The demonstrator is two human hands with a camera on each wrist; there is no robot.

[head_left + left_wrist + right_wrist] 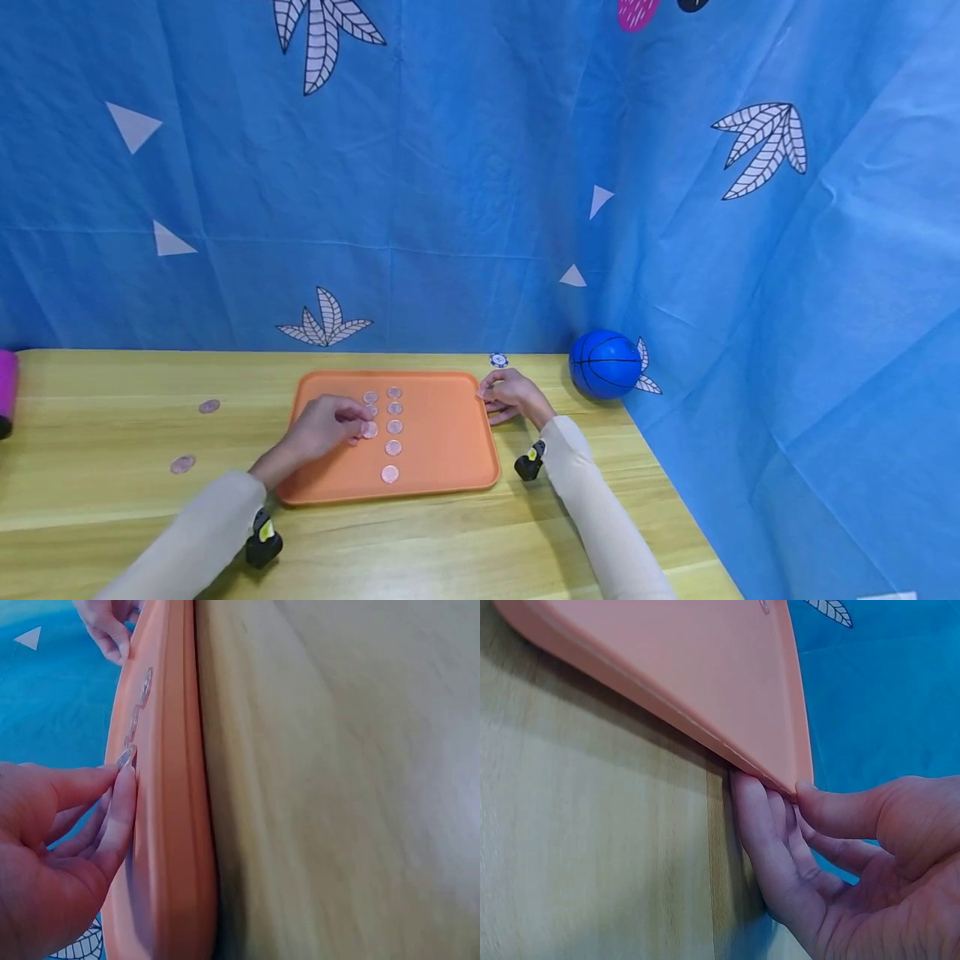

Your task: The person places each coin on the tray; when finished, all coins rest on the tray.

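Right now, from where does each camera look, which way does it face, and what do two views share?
Head: sits above, faces forward and down at the table, the tray with coins, and the ball; both forearms show.
Left wrist: sits low beside the tray, looks along its rim; the left hand pinches a coin.
Right wrist: sits low at the tray corner; the right hand holds the rim.
All three views share the tray; the left wrist view also shows the right hand.

Cream long sleeves (202, 533), black-and-yellow wrist cameras (262, 542)
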